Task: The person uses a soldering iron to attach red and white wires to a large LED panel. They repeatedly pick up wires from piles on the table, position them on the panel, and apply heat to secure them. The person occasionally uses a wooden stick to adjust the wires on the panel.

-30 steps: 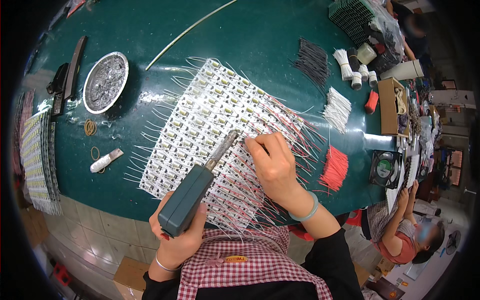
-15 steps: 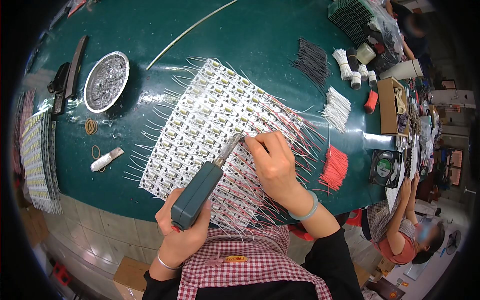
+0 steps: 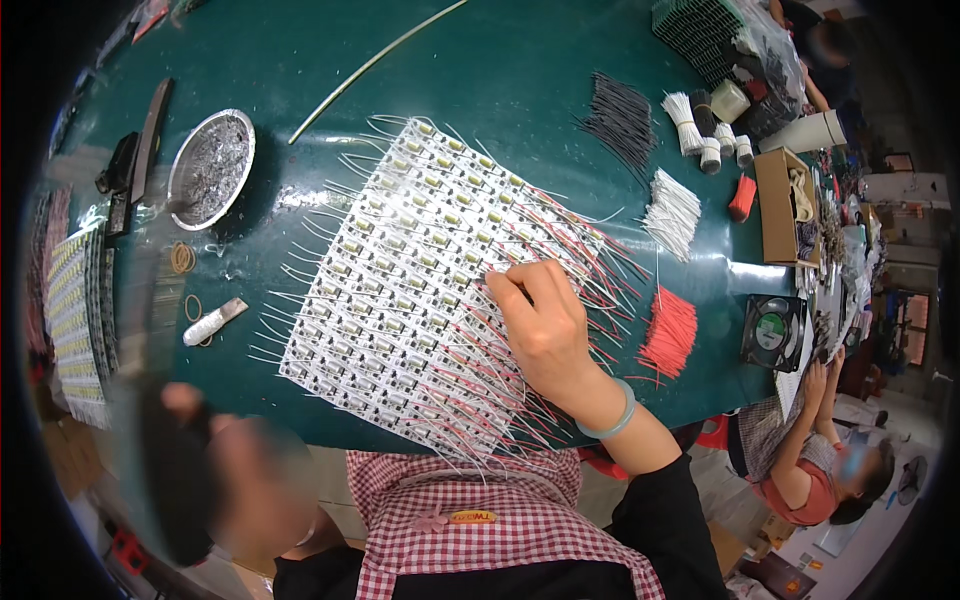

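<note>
A panel of small white LED circuit boards (image 3: pixel 400 250) lies on the green table, with thin white wires along its left side and red and white wires over its right half. Over the panel's middle, my right hand (image 3: pixel 550 330) is closed in a pinch, its fingertips at the boards; whatever they pinch is too small to make out. At the lower left, off the panel, my left hand (image 3: pixel 255 470) is smeared by motion. It grips a dark green soldering iron (image 3: pixel 175 470), whose blurred front part points up toward the table's left side.
A bowl of solder scraps (image 3: pixel 212 170) stands at left, near rubber bands (image 3: pixel 182 257) and a foil-wrapped piece (image 3: pixel 215 322). Black (image 3: pixel 620 125), white (image 3: pixel 672 215) and red wires (image 3: pixel 668 333) lie in piles at right. A small fan (image 3: pixel 773 332) and a co-worker (image 3: pixel 800 470) are beyond.
My left hand has swung the soldering iron away from the panel, down and to the left. The right hand stays pinched at nearly the same place on the boards.
</note>
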`<control>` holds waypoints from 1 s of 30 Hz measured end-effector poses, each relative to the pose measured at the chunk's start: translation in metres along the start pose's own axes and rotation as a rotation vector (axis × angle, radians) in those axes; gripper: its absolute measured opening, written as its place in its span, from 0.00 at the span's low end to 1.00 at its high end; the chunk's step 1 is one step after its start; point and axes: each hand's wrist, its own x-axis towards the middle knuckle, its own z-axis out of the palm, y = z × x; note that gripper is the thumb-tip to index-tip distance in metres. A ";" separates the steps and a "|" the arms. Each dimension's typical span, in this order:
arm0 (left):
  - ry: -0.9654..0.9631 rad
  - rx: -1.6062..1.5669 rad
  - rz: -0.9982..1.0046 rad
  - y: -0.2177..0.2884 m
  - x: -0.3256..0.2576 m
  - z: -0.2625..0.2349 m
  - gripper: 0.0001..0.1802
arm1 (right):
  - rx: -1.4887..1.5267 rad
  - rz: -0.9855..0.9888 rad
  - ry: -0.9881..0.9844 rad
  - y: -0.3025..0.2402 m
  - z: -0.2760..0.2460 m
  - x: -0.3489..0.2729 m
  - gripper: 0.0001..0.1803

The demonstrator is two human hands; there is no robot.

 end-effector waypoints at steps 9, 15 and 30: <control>-0.089 -0.012 -0.317 -0.033 0.011 -0.016 0.21 | 0.026 0.000 0.024 -0.002 0.003 0.001 0.16; -0.210 -0.055 -0.361 -0.003 -0.037 -0.016 0.24 | 0.000 -0.016 0.058 -0.010 -0.008 0.000 0.16; -0.768 0.098 -0.203 0.007 -0.052 0.007 0.10 | 0.045 -0.012 -0.011 -0.015 0.004 -0.010 0.17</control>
